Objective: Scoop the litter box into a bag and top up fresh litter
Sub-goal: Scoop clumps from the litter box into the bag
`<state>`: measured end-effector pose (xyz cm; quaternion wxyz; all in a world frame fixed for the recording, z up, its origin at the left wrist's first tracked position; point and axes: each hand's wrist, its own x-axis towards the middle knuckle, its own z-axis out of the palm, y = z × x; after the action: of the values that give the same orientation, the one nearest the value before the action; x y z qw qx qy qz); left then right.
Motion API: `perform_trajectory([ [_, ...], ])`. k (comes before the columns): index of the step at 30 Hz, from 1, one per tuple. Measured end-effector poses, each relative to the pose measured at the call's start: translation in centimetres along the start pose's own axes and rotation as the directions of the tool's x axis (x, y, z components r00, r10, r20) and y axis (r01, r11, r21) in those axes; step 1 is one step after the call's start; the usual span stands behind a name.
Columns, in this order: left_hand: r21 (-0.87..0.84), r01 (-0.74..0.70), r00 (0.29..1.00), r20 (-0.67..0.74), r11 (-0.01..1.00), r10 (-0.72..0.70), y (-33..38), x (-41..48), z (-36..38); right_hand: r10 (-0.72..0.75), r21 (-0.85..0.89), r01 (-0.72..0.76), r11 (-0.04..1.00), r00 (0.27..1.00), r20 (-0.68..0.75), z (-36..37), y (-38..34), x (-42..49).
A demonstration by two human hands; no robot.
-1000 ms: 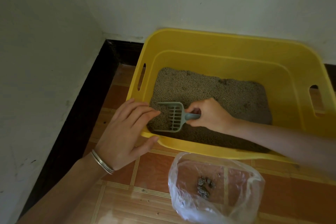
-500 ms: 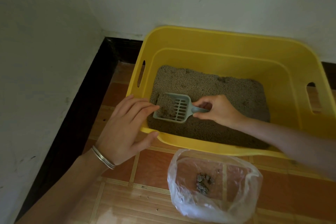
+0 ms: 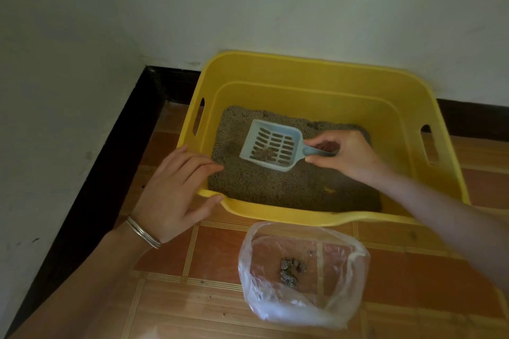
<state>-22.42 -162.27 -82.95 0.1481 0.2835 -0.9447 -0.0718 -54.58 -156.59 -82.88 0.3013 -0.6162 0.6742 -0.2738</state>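
Note:
A yellow litter box [image 3: 311, 71] sits in the room's corner, its floor covered in grey-brown litter [image 3: 275, 187]. My right hand [image 3: 347, 154] grips the handle of a pale blue slotted scoop [image 3: 271, 144], held level above the litter with a small dark clump left on its slots. My left hand [image 3: 176, 195] holds the box's near-left corner, fingers over the rim and thumb outside. A clear plastic bag [image 3: 300, 275] stands open on the floor in front of the box, with a few dark clumps at its bottom.
White walls [image 3: 303, 3] with a dark skirting board [image 3: 110, 159] close off the left and back sides. Orange tiled floor [image 3: 192, 297] extends toward me and to the right. A bangle [image 3: 143, 232] circles my left wrist.
The scoop rose out of the litter at the near-left and moved up and right; loose litter has sifted through, leaving a small clump. My left hand stayed on the corner.

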Motion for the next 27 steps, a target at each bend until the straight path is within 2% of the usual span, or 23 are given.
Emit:
perform_trajectory([
  [7, 0.023, -0.002, 1.0, -0.014, 1.0, 0.002, 0.3, -0.2, -0.2, 0.052, -0.038, -0.054, 0.998, 0.998, -0.042, -2.6, -1.7, -5.3],
  [14, -0.023, -0.075, 0.997, 0.008, 0.997, 0.075, 2.6, -2.0, -0.2, 0.077, 0.035, -0.077, 0.996, 0.997, -0.014, -4.9, -5.4, -12.4],
  [18, -0.024, -0.13, 0.991, 0.005, 0.991, 0.13, 4.5, -2.7, -0.1, 0.056, -0.028, -0.055, 0.998, 0.998, 0.02, -4.0, -5.7, -16.2],
  [22, -0.079, -0.21, 0.977, 0.031, 0.975, 0.213, 7.1, -3.9, 1.2, 0.103, -0.065, -0.099, 0.993, 0.992, 0.066, -1.8, -4.4, -18.8],
  [27, -0.104, -0.257, 0.947, 0.172, 0.961, 0.272, 8.6, -6.5, 5.3, 0.047, -0.257, -0.045, 0.965, 0.999, 0.005, 0.6, -1.2, -20.2],
])
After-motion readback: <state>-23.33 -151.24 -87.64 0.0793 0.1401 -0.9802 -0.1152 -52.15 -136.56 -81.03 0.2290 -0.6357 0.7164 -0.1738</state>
